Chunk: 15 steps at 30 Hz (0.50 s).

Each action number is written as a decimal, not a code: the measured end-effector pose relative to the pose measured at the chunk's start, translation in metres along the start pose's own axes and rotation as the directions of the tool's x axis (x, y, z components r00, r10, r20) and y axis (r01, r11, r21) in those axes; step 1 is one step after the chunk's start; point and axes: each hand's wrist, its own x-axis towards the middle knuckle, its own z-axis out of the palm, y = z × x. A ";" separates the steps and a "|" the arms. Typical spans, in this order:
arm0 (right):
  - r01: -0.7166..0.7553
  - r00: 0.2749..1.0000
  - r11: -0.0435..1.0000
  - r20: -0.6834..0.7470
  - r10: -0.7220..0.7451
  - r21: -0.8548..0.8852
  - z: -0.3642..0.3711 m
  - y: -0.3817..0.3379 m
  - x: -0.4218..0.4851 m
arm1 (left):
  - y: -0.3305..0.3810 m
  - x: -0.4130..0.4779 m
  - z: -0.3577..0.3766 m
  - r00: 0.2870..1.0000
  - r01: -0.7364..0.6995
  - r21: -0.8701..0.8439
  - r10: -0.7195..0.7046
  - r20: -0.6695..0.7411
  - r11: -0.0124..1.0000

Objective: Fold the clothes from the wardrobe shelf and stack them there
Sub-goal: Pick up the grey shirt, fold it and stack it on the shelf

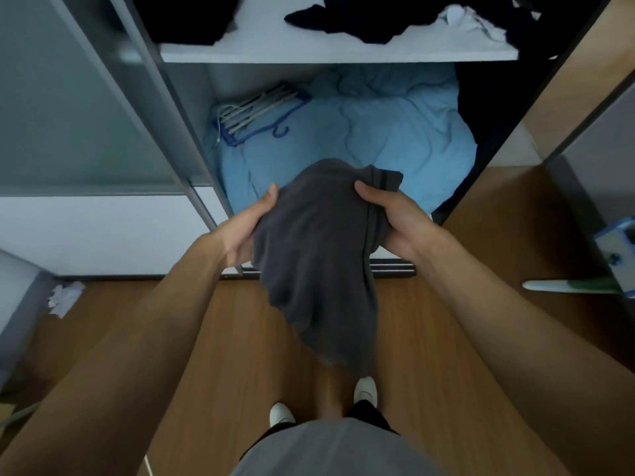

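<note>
A person stands at an open wardrobe with a dark grey garment (316,262) held in both hands over the wooden floor (213,338), clear of any surface. The left hand (245,228) holds its edge at 9 o'clock, thumb on top and fingers hidden under the cloth. The right hand (395,218) clamps a bunched edge at 3 o'clock, thumb over the fabric. The hands are apart, with the cloth humped between them and the rest hanging limp toward 6 o'clock, down to the person's shoes.

The shelf (309,53) lies at 12 o'clock. Unfolded dark clothes (343,22) sprawl across it, with a white cloth (460,18) at about 1 o'clock, and no folded stack can be seen. Under the shelf a blue duvet (395,132) fills the lower space, with hangers (254,111) resting on it at 11 o'clock.

The work looks to be at an early stage, with this piece not yet folded. To fold it well, the hands should probably slide out to two matching corners or seams and give a shake so the cloth hangs flat, since the right-hand bunch would lock in creases. What kind of garment it is cannot be told from here. With no flat surface at hand, halving it in the air and smoothing it against the body seems the likeliest route. A bare stretch of the shelf at 12 o'clock would take the folded piece.
</note>
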 end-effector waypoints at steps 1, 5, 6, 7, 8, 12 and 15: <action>-0.040 0.999 0.999 -0.007 0.040 0.012 -0.001 -0.003 -0.001 | -0.008 -0.001 0.003 0.998 0.066 0.025 -0.066 0.020 0.998; -0.172 0.984 0.984 -0.060 0.170 -0.040 -0.003 -0.030 -0.005 | -0.012 0.000 0.024 0.996 0.083 0.180 -0.078 -0.037 0.980; -0.177 0.983 0.983 -0.055 0.175 -0.035 -0.005 -0.038 -0.006 | -0.008 0.003 0.029 0.998 0.032 0.166 -0.021 -0.064 0.986; -0.159 0.987 0.987 -0.026 0.158 -0.015 -0.009 -0.045 -0.007 | -0.003 0.004 0.034 0.996 -0.020 0.113 0.029 -0.082 0.993; -0.121 0.993 0.993 0.009 0.121 0.017 -0.012 -0.050 -0.009 | 0.002 0.006 0.038 0.993 -0.073 0.037 0.076 -0.094 0.997; -0.009 0.999 0.999 0.043 0.008 0.031 -0.020 -0.015 -0.016 | 0.023 0.005 0.051 0.982 -0.180 -0.175 0.165 -0.093 0.968; -0.021 0.997 0.999 0.075 0.024 -0.040 -0.013 0.024 -0.020 | 0.037 0.004 0.058 0.990 -0.101 -0.194 0.078 -0.121 0.976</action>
